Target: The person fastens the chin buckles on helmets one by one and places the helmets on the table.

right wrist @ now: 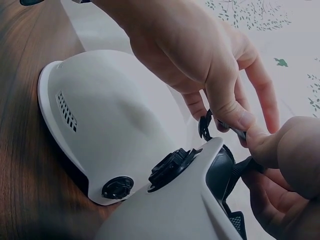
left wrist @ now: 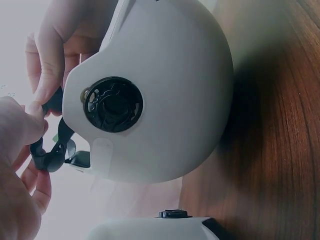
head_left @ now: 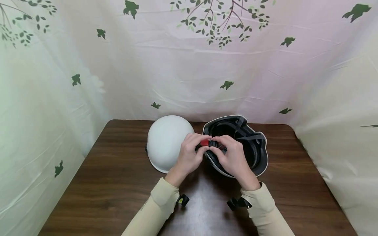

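In the head view my left hand (head_left: 190,152) pinches the red part (head_left: 204,142) of a chin-strap buckle between thumb and fingers. My right hand (head_left: 231,155) pinches its black part (head_left: 213,143), and the two parts meet end to end. Beneath both hands a white helmet (head_left: 264,160) lies upside down, its dark padded inside facing up. A black strap (left wrist: 62,142) runs from this helmet towards the fingers. In the right wrist view the left hand (right wrist: 200,65) reaches from above to meet the right hand (right wrist: 285,175), and fingers partly hide the buckle.
A second white helmet (head_left: 168,144) stands dome up beside my left hand, close to the first. Both helmets are on a dark wooden table (head_left: 118,183). Behind hangs a pale curtain (head_left: 189,75) printed with leaves and birds.
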A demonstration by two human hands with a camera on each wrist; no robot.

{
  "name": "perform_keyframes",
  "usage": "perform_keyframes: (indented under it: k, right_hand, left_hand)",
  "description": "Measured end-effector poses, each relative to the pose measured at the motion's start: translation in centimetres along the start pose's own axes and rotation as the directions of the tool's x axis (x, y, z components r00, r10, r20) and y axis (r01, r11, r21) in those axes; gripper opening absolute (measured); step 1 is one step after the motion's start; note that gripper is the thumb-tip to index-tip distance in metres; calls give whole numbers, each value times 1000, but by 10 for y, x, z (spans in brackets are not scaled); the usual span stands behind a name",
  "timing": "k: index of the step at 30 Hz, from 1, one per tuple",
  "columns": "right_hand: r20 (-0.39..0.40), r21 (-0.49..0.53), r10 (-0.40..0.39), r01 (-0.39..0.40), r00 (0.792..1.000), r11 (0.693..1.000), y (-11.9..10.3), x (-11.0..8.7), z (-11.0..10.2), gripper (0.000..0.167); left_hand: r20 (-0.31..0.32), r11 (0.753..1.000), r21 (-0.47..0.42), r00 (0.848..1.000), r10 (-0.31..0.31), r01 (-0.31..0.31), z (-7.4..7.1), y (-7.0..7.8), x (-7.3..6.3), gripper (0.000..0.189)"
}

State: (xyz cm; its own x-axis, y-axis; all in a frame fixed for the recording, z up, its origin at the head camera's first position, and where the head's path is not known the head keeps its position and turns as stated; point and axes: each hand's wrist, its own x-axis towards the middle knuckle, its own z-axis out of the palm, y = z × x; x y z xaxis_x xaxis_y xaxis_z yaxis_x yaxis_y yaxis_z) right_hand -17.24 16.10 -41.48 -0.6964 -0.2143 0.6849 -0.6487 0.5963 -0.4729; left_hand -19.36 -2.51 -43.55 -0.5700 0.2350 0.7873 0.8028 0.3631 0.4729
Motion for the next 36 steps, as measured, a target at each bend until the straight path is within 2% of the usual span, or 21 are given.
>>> perform_keyframes:
  k: [14,21,27,36]
  right_hand:
    - [-22,2,10,-10,1000,1000,-1,-4,-1,31]
    - [-18,8,-11,11,1000,1000,-1,-2,-3,31]
    - [-2,16,-29,29,1000,999,0,2,-9,34]
    - [14,-6,-5,5,1000,1000,0,5,-13,29]
  left_hand:
    - [10,1000,-9,1000,11,-10,3,1,0,38]
    - [23,999,-4,999,40,-40,-2,1,4,38]
    - [29,999,-9,999,39,-39,-8,1,9,39]
    - [26,999,-28,999,42,-42,-10,0,13,41]
